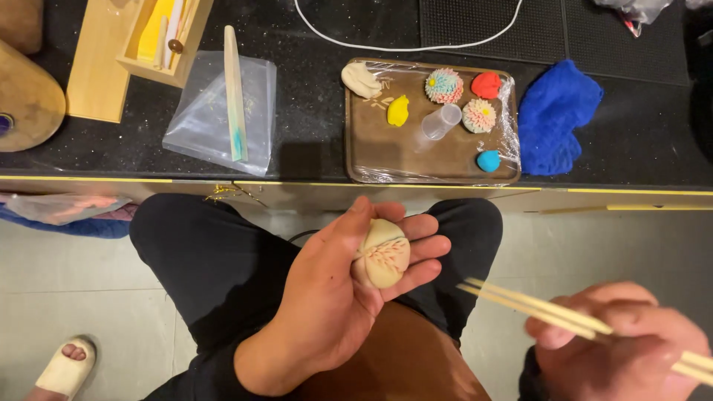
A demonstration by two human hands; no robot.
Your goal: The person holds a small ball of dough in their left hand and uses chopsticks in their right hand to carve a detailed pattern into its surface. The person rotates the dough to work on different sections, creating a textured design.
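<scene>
My left hand [334, 297] cups a cream dough ball [382, 254] with pink leaf-like lines cut into its surface, held above my lap. My right hand [616, 341] at the lower right grips a pair of pale wooden chopsticks [520, 301], their tips pointing left toward the ball but apart from it. On the black counter ahead sits a brown tray [416, 160] wrapped in plastic film, bearing a cream dough lump [360, 78], a yellow piece [398, 111], two flower-shaped sweets [444, 85], a red ball [486, 85], a small blue ball [488, 160] and a clear cup [441, 122] on its side.
A blue cloth [557, 115] lies right of the tray. To the left are a clear plastic sheet with a wooden stick [235, 93], a wooden box of tools [160, 37] and a wooden board [26, 100]. A white cord [408, 46] curves behind. My sandalled foot [67, 367] rests on the floor.
</scene>
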